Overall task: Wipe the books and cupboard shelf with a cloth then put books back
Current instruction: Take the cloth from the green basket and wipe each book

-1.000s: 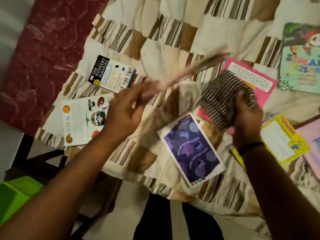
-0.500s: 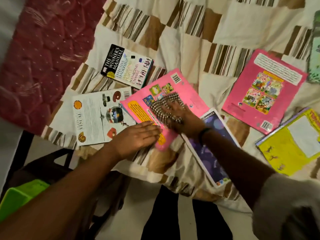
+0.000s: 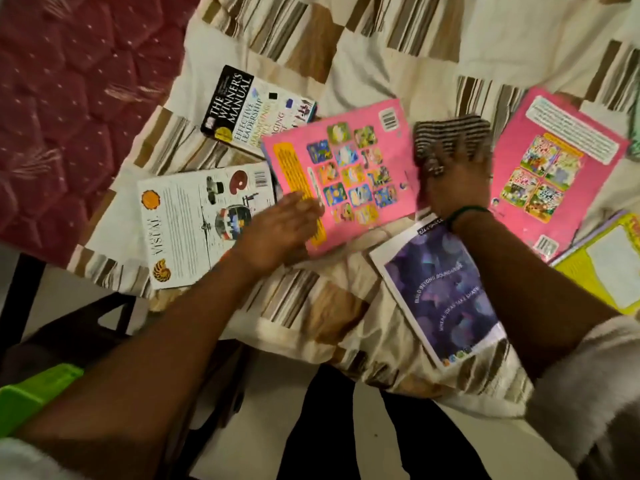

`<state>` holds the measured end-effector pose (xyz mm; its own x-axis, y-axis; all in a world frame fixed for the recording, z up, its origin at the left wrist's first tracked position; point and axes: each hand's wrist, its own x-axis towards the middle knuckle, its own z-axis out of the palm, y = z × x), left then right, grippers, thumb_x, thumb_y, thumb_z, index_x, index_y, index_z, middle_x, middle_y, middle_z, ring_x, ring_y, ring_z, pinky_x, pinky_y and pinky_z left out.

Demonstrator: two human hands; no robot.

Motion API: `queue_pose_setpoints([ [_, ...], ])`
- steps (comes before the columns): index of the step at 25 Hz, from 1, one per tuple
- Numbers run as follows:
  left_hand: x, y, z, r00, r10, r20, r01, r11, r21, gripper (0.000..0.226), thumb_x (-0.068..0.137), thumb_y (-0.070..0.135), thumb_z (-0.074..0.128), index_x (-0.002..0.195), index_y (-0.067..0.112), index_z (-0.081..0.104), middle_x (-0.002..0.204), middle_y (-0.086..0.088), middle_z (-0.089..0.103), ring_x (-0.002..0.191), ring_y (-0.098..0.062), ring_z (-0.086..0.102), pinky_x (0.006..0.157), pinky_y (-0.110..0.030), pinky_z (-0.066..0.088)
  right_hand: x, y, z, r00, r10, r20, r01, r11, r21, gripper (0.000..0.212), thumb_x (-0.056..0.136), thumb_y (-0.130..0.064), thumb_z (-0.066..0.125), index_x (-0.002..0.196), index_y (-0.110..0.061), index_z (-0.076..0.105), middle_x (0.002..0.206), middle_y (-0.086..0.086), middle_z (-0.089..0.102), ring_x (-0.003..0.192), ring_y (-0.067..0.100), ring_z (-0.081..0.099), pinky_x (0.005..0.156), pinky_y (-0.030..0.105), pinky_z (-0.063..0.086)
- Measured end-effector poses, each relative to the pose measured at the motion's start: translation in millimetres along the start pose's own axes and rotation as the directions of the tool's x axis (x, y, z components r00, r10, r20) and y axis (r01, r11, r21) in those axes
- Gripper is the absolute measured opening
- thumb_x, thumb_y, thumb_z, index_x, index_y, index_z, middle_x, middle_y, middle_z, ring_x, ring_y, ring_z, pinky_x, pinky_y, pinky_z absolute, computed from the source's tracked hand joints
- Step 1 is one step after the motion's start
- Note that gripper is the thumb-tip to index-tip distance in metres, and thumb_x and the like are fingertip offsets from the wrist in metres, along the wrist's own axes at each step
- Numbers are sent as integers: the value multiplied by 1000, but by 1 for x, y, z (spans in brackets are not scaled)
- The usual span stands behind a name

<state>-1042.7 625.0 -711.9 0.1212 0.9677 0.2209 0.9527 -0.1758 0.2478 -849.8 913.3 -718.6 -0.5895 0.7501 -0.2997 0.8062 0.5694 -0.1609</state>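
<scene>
A pink children's book [image 3: 349, 168] lies face down on the patchwork bedspread [image 3: 381, 53]. My left hand [image 3: 277, 230] rests flat on its near left corner, fingers together, pinning it. My right hand [image 3: 453, 181] presses a black-and-white checked cloth [image 3: 450, 135] down at the book's right edge. A purple-covered book [image 3: 440, 289] lies under my right wrist. A second pink book [image 3: 557, 168] lies to the right.
"The Winner's Manual" [image 3: 249, 109] and a white "Visual" book [image 3: 197, 223] lie to the left. A yellow book [image 3: 602, 268] sits at the right edge. A bare red mattress [image 3: 76, 98] is at left, a green bin [image 3: 27, 400] by the floor.
The pink book was laid flat on the bed from my left hand. My right hand has slid the cloth from the book's middle to its right edge.
</scene>
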Motion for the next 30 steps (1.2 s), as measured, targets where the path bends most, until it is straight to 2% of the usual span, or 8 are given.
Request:
queue_pose_setpoints([
  [2,28,-28,7,970,-207,124,198,977,76,38,84,3,64,122,-2,66,138,-24,60,129,-39,57,115,-51,35,-5,24,-20,995,95,17,-96,995,38,67,87,-47,37,149,-23,45,162,19,26,149,47,14,122,58,7],
  [5,81,-10,14,707,-569,420,498,822,276,58,92,7,56,148,6,43,158,-20,37,148,-41,30,122,-57,19,-55,40,-22,991,-131,-20,133,985,111,61,85,-32,52,145,-21,50,158,21,33,148,44,23,121,59,13],
  [9,105,95,36,836,-508,207,520,854,-5,31,82,19,63,112,13,68,105,-11,69,103,-37,64,94,-47,45,-154,66,8,998,58,14,-58,914,402,56,87,-18,54,143,-19,52,158,15,37,146,36,34,119,54,27],
  [16,130,168,57,161,-721,674,985,163,-61,47,81,58,69,103,16,69,101,-11,74,97,-33,69,82,-40,53,-231,102,31,956,98,275,-231,829,509,63,87,-21,56,148,-32,47,166,5,20,153,29,17,119,53,28],
  [20,161,203,23,371,-717,590,837,-17,-547,24,95,26,63,117,22,73,102,-1,76,93,-21,72,84,-34,58,-208,79,-18,988,99,122,-157,659,735,51,97,-20,57,146,-32,46,163,7,29,152,24,23,122,49,24],
  [24,180,248,-27,269,-877,398,398,-275,-875,32,99,0,54,111,21,74,107,-4,76,98,-24,72,84,-36,58,-207,74,-56,934,-327,-143,342,704,623,65,93,-19,59,153,-30,36,166,2,20,155,26,5,127,41,8],
  [28,204,287,-29,175,-918,357,390,-268,-881,24,102,13,56,117,23,72,108,-2,75,90,-20,71,73,-38,60,-200,141,-79,967,212,142,-254,734,630,53,95,-25,55,148,-27,48,162,9,31,147,38,30,118,49,31],
  [30,230,311,-19,195,-902,386,374,-295,-879,30,101,7,55,129,12,65,118,-10,72,95,-21,70,76,-36,59,-217,136,-94,1000,11,-14,-1,807,591,61,93,-24,54,152,-28,41,164,8,25,151,39,18,123,49,21],
])
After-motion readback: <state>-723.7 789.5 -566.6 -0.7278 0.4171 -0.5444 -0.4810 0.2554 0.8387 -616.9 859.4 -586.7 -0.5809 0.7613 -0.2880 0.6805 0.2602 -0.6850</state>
